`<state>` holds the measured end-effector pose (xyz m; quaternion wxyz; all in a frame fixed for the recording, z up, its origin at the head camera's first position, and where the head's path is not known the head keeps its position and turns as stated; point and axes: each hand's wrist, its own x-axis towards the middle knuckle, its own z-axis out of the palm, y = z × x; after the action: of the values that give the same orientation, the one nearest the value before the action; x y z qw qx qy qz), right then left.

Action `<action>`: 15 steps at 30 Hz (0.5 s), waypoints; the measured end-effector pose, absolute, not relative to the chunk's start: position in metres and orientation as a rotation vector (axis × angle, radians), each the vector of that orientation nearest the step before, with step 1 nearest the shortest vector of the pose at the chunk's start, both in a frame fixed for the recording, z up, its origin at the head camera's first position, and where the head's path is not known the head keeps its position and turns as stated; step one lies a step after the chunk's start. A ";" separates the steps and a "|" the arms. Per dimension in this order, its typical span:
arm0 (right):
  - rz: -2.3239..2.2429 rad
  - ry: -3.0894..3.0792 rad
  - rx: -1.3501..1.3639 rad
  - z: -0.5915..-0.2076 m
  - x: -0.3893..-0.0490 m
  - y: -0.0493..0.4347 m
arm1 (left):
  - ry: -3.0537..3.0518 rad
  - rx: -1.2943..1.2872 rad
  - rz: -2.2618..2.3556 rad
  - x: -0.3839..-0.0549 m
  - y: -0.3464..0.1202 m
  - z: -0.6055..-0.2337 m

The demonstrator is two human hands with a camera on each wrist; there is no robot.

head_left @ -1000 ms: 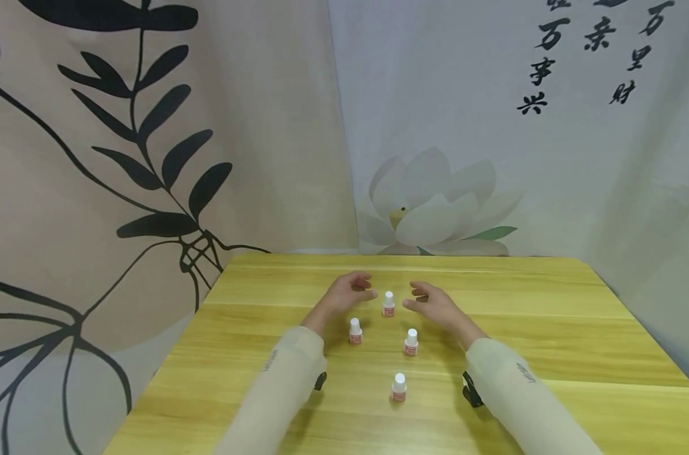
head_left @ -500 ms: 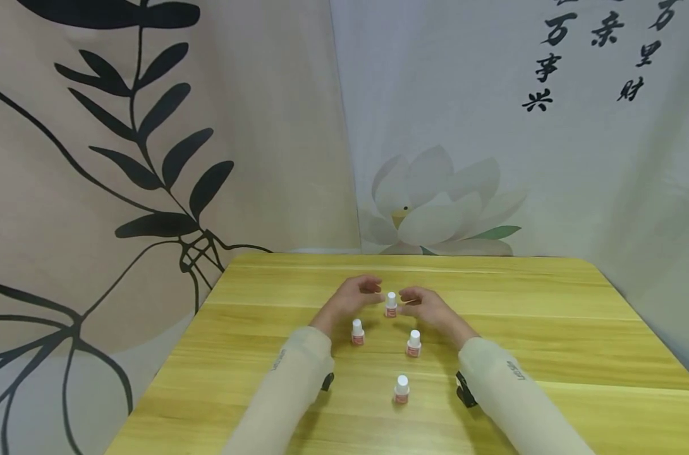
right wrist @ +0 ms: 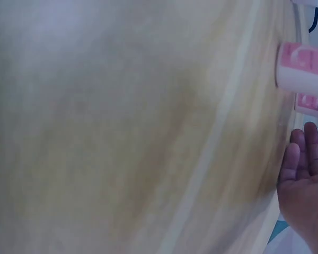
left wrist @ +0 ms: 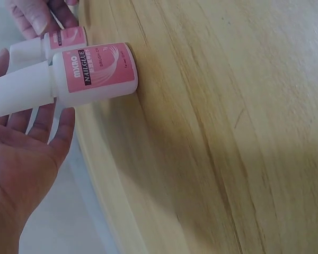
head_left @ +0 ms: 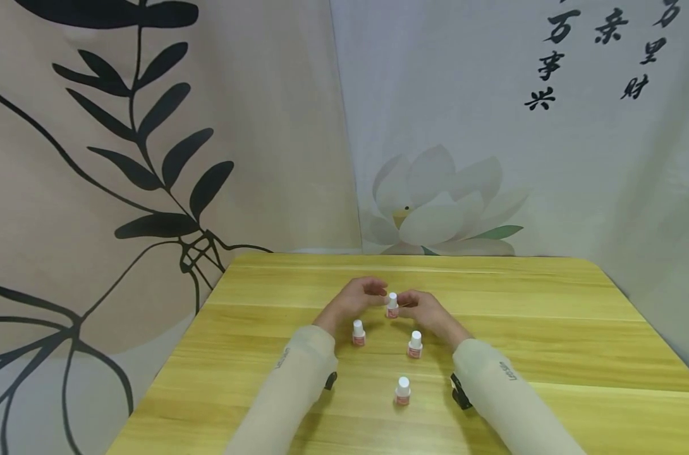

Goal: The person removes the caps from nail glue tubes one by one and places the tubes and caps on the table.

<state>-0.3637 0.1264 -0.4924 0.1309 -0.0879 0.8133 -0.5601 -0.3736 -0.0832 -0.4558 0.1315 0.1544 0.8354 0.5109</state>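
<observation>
Several small white-capped nail glue bottles with pink labels stand upright on the wooden table. In the head view, the farthest nail glue bottle (head_left: 392, 307) stands between both hands. My left hand (head_left: 356, 300) is at its left side with relaxed, slightly bent fingers. From the other side, my right hand (head_left: 426, 309) has its fingertips at the bottle; whether they touch is unclear. The left wrist view shows a nearer nail glue bottle (left wrist: 95, 74) in front of the left fingers, and the far one behind it. Relaxed right fingers (right wrist: 312, 145) lie near two bottles in the right wrist view.
Closer to me stand a left bottle (head_left: 358, 333), a right bottle (head_left: 415, 345) and a front bottle (head_left: 402, 392). The wooden table (head_left: 549, 328) ends at a printed curtain (head_left: 282, 126) behind. Both forearms wear pale sleeves and flank the bottles.
Both hands have moved inward, toward each other, closing in on the farthest bottle from its two sides. The bottles keep their arrangement; the view has shifted slightly.
</observation>
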 end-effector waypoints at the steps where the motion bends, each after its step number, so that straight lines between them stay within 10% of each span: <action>1: -1.630 2.360 -0.250 -0.493 -0.364 0.126 | 2.425 0.446 1.479 -0.374 -0.083 -0.456; 15: -1.623 2.394 -0.224 -0.497 -0.370 0.124 | 2.442 0.424 1.428 -0.379 -0.077 -0.459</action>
<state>-0.3699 0.1242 -0.4971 0.1200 -0.0767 0.8192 -0.5555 -0.3792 -0.0771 -0.4589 0.1402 0.1467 0.8453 0.4942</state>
